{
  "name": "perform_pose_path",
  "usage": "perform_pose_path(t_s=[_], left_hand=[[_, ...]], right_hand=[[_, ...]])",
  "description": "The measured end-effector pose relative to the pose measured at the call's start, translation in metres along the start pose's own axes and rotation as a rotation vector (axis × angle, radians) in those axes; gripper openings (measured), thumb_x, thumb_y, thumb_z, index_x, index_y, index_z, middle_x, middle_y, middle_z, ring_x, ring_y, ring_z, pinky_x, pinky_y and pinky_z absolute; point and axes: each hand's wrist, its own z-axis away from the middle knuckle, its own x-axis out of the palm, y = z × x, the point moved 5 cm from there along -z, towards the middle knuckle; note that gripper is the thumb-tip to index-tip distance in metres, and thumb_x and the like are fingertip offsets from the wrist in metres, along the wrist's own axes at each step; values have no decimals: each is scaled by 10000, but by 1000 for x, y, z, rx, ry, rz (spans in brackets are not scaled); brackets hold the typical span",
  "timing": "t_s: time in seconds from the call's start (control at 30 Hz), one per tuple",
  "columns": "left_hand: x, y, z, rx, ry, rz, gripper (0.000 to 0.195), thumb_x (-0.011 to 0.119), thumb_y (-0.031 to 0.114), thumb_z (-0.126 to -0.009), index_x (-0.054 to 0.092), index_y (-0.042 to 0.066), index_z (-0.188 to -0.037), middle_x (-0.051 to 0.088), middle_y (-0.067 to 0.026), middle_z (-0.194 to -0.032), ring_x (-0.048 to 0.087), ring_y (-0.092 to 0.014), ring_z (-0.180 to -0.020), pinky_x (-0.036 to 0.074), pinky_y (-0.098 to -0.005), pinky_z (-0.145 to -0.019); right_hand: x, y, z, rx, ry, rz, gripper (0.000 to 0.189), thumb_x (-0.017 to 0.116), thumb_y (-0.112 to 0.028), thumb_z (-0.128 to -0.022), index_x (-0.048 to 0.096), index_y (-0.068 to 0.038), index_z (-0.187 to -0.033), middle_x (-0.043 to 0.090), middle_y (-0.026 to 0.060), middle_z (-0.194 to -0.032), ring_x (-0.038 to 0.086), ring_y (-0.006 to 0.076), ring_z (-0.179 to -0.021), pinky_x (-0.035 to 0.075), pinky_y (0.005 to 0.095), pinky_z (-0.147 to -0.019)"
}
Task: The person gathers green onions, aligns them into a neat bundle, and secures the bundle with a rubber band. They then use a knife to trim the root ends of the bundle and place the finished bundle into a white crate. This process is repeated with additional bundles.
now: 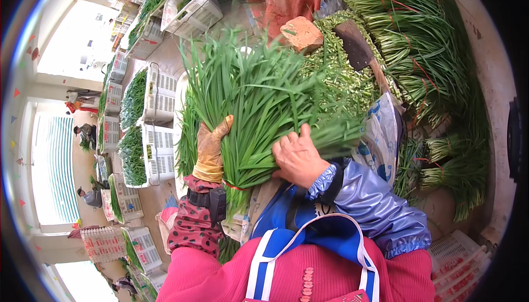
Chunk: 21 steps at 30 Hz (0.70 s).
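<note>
A large bundle of garlic chives [252, 107] fans out in front of me, its leaf tips pointing away. A red band [234, 186] circles it near its lower end. My left hand [211, 147], in a yellowish-brown glove, grips the bundle's left side with the thumb lying over the leaves. At the right side my bare right hand [298, 156] has its fingers curled on some of the leaves. Beside that hand, a spray of leaves [337, 134] is blurred by motion. The bundle hides what lies beneath it.
A cleaver [354, 45] and a brick [301, 33] rest on cut stem pieces [330, 70]. Banded chive bundles [413, 41] are piled along the right wall. White plastic crates [159, 153] holding greens stand at left, where people [91, 198] work farther off.
</note>
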Motion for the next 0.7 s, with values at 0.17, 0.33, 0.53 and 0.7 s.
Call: perform_pose_path(t_s=[0.17,0.33,0.53,0.7], left_hand=[[1,-2,1,-53,-31,23,409,757,66,-853,589,21,-1223,688,-84,-1072,682,-191,-876,598,-329,-754],[3,1,8,-71,-80,49,409,743,55,-867,580,37,-1242,683,-80,-1085,683,-193,-886,603,-333,-776],[-5,4,8,-17,22,41,386,759,34,-849,604,35,-1202,688,-58,-1030,677,-163,-876,589,-297,-784],[3,26,21,38,34,-38,341,764,16,-841,629,20,-1154,686,-57,-1018,668,-146,-854,577,-285,-776]], right_hand=[[-15,-2,15,-16,311,-42,270,610,-254,-816,638,-41,-979,563,52,-831,540,228,-859,395,398,-791],[-37,16,-2,-56,365,-137,622,655,-175,-771,483,-79,-1362,424,106,-1464,571,203,-863,436,385,-770],[-10,12,-3,137,-213,-169,893,859,-340,-598,508,69,-1310,589,188,-1215,640,249,-914,477,379,-770],[-14,12,9,231,135,0,614,663,-197,-791,527,-54,-1372,607,200,-1192,640,228,-779,476,345,-667]])
